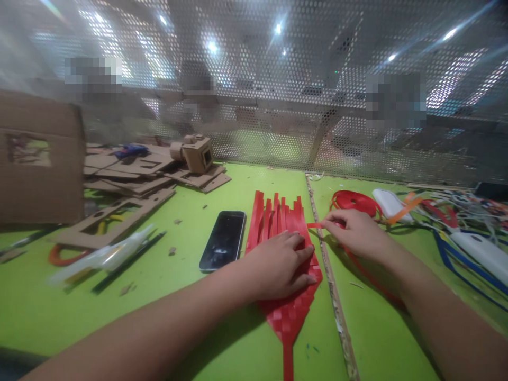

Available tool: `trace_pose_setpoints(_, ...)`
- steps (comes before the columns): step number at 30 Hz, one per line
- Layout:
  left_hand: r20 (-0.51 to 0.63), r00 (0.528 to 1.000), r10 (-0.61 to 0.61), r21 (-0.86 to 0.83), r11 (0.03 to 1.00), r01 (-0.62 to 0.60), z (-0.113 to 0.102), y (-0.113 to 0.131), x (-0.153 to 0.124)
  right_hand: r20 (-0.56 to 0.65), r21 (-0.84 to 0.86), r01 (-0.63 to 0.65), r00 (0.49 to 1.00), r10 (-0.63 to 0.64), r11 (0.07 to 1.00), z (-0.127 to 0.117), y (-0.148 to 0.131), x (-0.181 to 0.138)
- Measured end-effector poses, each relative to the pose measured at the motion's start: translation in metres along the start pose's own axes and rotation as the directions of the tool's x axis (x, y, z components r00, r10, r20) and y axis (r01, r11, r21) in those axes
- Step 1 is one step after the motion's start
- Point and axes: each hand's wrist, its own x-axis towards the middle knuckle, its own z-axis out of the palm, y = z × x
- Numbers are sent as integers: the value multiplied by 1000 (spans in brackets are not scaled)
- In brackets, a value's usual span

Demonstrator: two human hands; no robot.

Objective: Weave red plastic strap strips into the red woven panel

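Observation:
A red woven piece, made of flat strips, lies on the green table. Its loose strip ends fan out at the far side, and one strip runs toward me at the near point. Across its middle lies my left hand, fingers spread flat on the weave and hiding part of it. My right hand, just right of the weave, pinches a red strip whose end points at the weave's edge. A coil of red strip rests beyond the right hand, and a length of it trails under the right forearm.
A phone lies left of the weave. Cardboard pieces and a cardboard camera-like model are stacked at the back left. Blue straps and white devices lie at the right. A perforated metal screen stands behind.

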Motion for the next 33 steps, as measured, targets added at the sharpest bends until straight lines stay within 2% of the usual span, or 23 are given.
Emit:
trace_pose_setpoints(8,16,1000,-14,0,1000,14,0,0,0,52,63,-4,999,0,998,6,-5,-1)
trace_pose_setpoints(14,22,1000,-19,-4,1000,19,-1,0,1,62,110,-89,995,82,990,13,7,5)
trace_pose_setpoints(20,34,999,-19,4,1000,19,-2,1,1,158,190,-201,972,172,961,15,17,9)
trace_pose_setpoints(26,35,999,-30,-3,1000,30,-1,2,1,303,398,-254,943,135,882,22,23,9)
trace_pose_setpoints(30,34,998,-51,-32,998,52,0,2,1,270,564,-232,959,89,793,29,24,7)
trace_pose_setpoints(33,38,997,-68,-54,996,70,0,3,2,289,584,-269,950,113,766,29,23,7)
